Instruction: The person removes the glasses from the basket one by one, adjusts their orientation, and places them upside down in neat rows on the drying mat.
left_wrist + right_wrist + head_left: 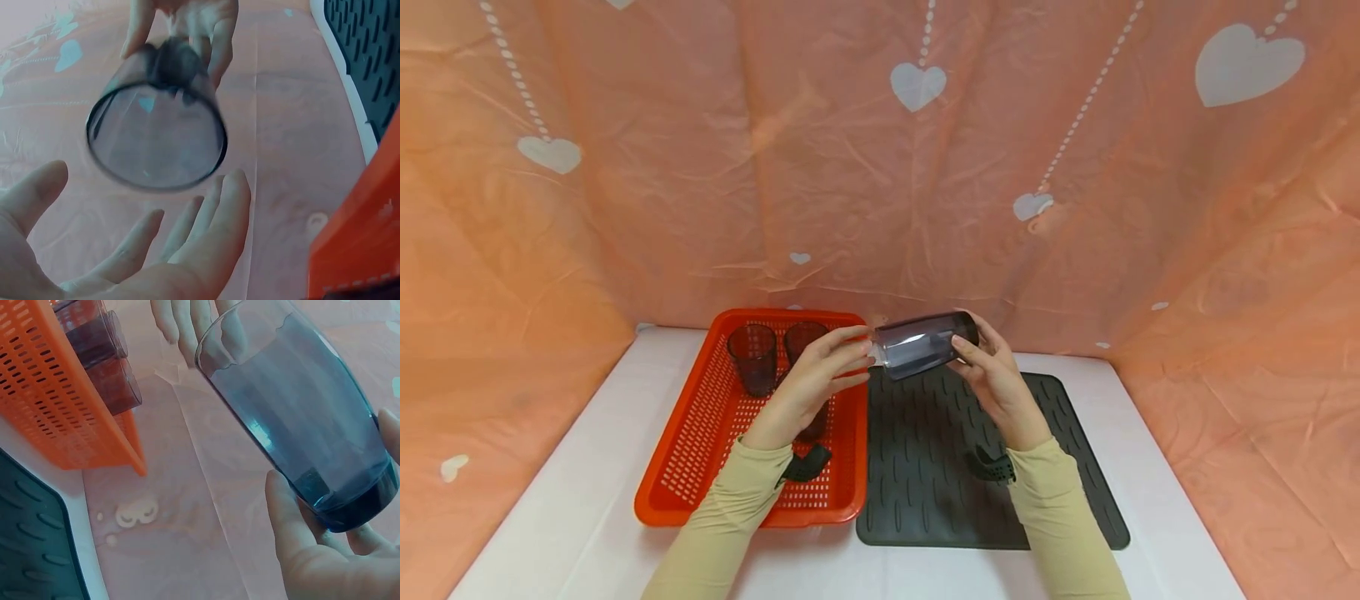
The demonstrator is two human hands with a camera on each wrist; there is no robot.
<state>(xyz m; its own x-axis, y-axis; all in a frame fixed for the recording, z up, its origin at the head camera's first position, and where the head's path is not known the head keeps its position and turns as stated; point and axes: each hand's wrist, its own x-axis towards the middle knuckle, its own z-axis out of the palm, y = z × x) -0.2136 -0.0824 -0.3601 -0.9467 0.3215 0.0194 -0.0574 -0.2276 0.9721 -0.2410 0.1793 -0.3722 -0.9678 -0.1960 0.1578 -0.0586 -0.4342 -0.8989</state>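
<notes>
A dark tinted drinking glass [917, 346] is held tilted on its side, high over the gap between the basket and the mat. My right hand [998, 385] grips it near its thick base, thumb on one side and fingers on the other, as the right wrist view also shows around the glass [300, 412]. My left hand [812, 382] is at the rim end with its fingers spread. In the left wrist view, the open mouth of the glass [156, 140] faces the left palm, and a gap shows between the rim and the thumb.
An orange perforated basket [681, 446] stands on the left, holding similar glasses [754, 362], one partly behind my left hand. Beside it on the white table [580, 467] lies a dark ridged mat [917, 500]. A pink curtain with hearts [850, 167] hangs behind.
</notes>
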